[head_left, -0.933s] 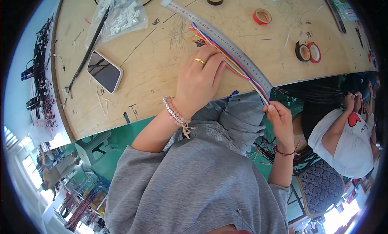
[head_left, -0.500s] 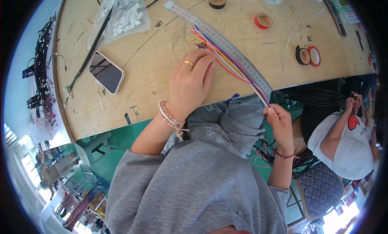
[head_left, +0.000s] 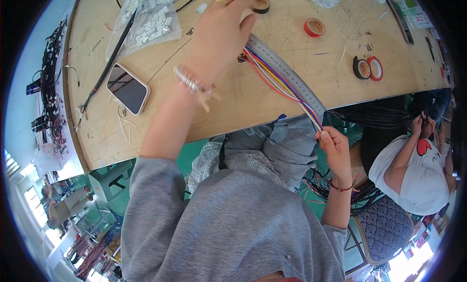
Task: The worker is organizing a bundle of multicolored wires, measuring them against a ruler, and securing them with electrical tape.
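My right hand (head_left: 334, 145) is closed on the lower end of a bundle of coloured wires (head_left: 293, 95), just off the table's near edge. Red, white, yellow and blue strands run from it up across the table, beside a steel ruler (head_left: 287, 70). Over the ruler's far end reaches my left hand (head_left: 219, 31), slightly blurred, its thumb apart from the fingers. It hides the wires' far tips. Closest to its fingertips lies a black tape roll (head_left: 262, 3); whether they touch it I cannot tell.
A phone (head_left: 128, 89) and a clear bag of white connectors (head_left: 154, 26) lie left, beside a black cable (head_left: 113, 55). Rightward are a red tape roll (head_left: 314, 27) and another black and red pair (head_left: 368, 68). A co-worker (head_left: 413, 165) sits at the right.
My left hand has moved away from the wires, up and slightly left over the ruler's far end, toward the black tape roll. My right hand keeps its hold, nearly still.
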